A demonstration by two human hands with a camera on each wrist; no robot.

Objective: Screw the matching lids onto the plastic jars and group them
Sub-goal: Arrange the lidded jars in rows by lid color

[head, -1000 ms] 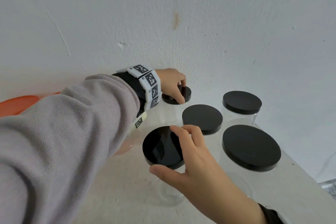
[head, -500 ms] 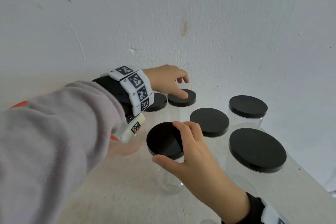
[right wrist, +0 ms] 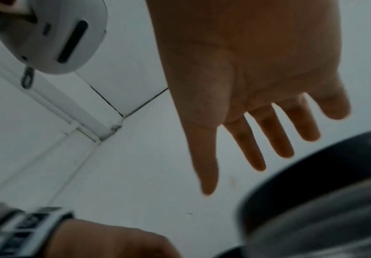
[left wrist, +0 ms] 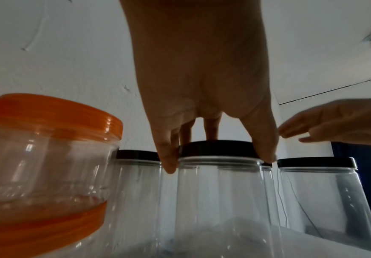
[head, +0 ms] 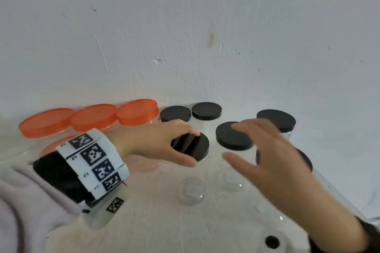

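The left hand (head: 156,141) clamps its fingers and thumb round the black lid (head: 192,146) of a clear jar (left wrist: 219,200) standing on the tabletop (head: 148,224). The right hand (head: 273,158), blurred, hovers with fingers spread and holds nothing, above the black-lidded jars (head: 233,135) to the right. Along the far wall stand three orange-lidded jars (head: 93,117) on the left and two smaller black-lidded jars (head: 206,111) beside them.
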